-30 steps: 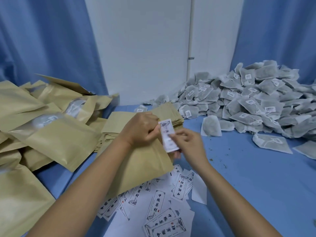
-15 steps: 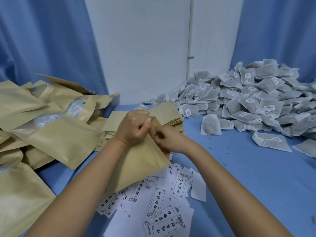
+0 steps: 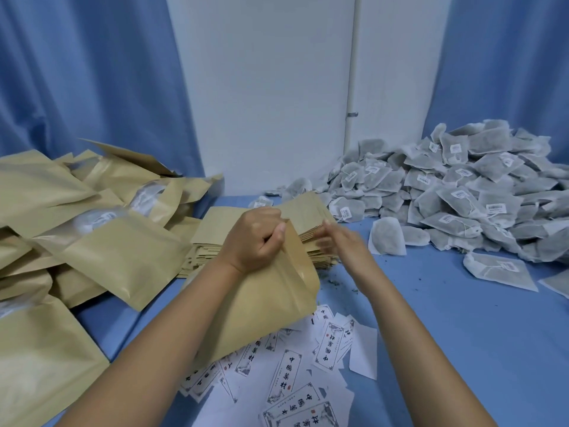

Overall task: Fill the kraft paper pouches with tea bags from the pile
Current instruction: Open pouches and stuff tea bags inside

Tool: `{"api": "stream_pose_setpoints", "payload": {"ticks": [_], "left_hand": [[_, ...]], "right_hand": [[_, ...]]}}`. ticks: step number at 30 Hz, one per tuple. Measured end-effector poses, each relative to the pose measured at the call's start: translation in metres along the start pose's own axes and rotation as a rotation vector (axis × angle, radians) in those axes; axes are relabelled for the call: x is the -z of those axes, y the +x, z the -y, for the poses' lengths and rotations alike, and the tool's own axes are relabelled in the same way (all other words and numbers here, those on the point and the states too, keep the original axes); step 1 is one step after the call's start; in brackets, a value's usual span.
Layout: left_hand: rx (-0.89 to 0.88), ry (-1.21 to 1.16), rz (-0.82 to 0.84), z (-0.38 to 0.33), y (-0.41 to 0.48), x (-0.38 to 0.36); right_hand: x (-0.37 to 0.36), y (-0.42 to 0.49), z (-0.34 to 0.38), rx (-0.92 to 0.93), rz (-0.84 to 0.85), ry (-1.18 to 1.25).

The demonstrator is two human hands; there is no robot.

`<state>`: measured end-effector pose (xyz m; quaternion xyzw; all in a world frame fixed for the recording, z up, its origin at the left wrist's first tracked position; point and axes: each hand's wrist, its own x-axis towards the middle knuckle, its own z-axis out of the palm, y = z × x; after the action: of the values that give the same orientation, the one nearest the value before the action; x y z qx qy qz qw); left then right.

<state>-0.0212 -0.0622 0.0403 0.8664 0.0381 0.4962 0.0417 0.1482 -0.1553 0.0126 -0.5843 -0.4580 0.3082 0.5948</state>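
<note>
The left hand [image 3: 257,240] grips the kraft pouch [image 3: 264,306] at its mouth — the tea bag pile [image 3: 462,192] lies rightward, nearer the right hand [image 3: 345,245], its grip blurred beyond telling.

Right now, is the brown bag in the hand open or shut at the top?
Open. The left hand pinches the top of the kraft pouch, and its two paper layers gape apart along the mouth.

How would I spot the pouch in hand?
Look between the heap of pouches at left and the grey tea bag pile at right. The pouch there is the only one gripped at its mouth by the left hand.
</note>
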Motion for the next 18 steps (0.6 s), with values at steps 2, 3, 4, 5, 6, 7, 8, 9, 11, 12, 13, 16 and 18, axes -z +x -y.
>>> {"api": "stream_pose_setpoints", "payload": {"ticks": [2, 3, 4, 5, 6, 7, 8, 9, 11, 12, 13, 16, 18], "left_hand": [[0.002, -0.010, -0.059, -0.007, 0.005, -0.010], [-0.009, -0.014, -0.064, -0.012, 0.006, -0.019], [-0.034, -0.018, -0.045, -0.018, 0.006, -0.029], [-0.071, -0.021, -0.007, -0.025, 0.004, -0.041], [-0.110, -0.027, 0.043, -0.030, 0.001, -0.051], [-0.142, -0.039, 0.096, -0.034, -0.003, -0.058], [-0.170, -0.051, 0.145, -0.035, -0.007, -0.062], [-0.200, -0.059, 0.181, -0.036, -0.010, -0.063], [-0.270, -0.041, 0.206, -0.036, -0.013, -0.064], [-0.309, -0.021, 0.210, -0.038, -0.013, -0.062], [-0.342, -0.006, 0.218, -0.040, -0.013, -0.060], [-0.400, 0.065, 0.222, -0.040, -0.019, -0.053], [-0.190, 0.183, 0.068, -0.032, -0.032, -0.047]], "right_hand": [[-0.007, -0.004, -0.001, -0.257, 0.326, 0.143], [-0.011, -0.005, 0.003, -0.324, 0.438, 0.287], [-0.015, -0.006, 0.008, -0.364, 0.487, 0.419], [-0.018, -0.003, 0.011, -0.379, 0.471, 0.517], [-0.019, -0.001, 0.015, -0.396, 0.424, 0.591], [-0.018, 0.003, 0.018, -0.417, 0.387, 0.636], [-0.015, 0.005, 0.019, -0.449, 0.369, 0.662], [-0.013, 0.006, 0.017, -0.480, 0.379, 0.669], [-0.009, 0.008, 0.011, -0.547, 0.426, 0.648], [-0.008, 0.008, 0.008, -0.553, 0.438, 0.615], [-0.006, 0.009, 0.007, -0.538, 0.438, 0.586], [-0.001, 0.016, 0.011, -0.480, 0.304, 0.706], [0.002, 0.023, 0.008, -0.444, 0.148, 0.972]]}}
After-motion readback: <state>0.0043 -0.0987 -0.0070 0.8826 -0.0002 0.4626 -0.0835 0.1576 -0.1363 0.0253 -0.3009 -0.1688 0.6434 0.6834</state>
